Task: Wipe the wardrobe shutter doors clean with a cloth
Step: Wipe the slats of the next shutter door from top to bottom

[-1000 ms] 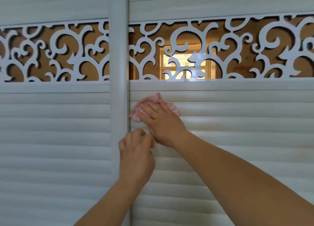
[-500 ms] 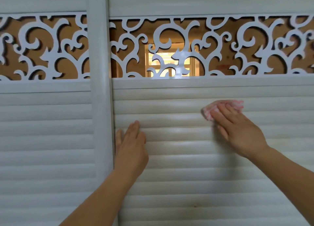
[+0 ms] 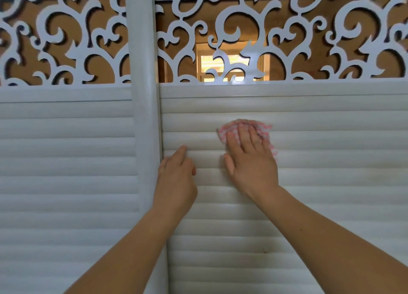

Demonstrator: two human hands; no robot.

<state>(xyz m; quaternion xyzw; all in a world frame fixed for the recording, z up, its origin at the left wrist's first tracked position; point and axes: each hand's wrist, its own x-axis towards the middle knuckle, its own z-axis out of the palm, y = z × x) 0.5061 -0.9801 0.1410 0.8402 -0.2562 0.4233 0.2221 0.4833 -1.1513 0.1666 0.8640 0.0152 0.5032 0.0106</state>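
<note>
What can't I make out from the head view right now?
- Cloth: mostly hidden under the right hand; its full size is unclear.
- Slats behind both forearms: covered.
- Small dark marks on a lower slat: too small to tell dirt from damage.
- Right door: cut off by the frame's right and bottom edges.

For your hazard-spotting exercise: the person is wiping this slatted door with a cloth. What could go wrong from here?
1. The right hand presses the cloth with flat fingers, so it may skip the grooves between slats.
2. A small dark spot lower on the door could be overlooked.
3. The left hand rests by the door frame; fingers might smudge wiped slats.
</note>
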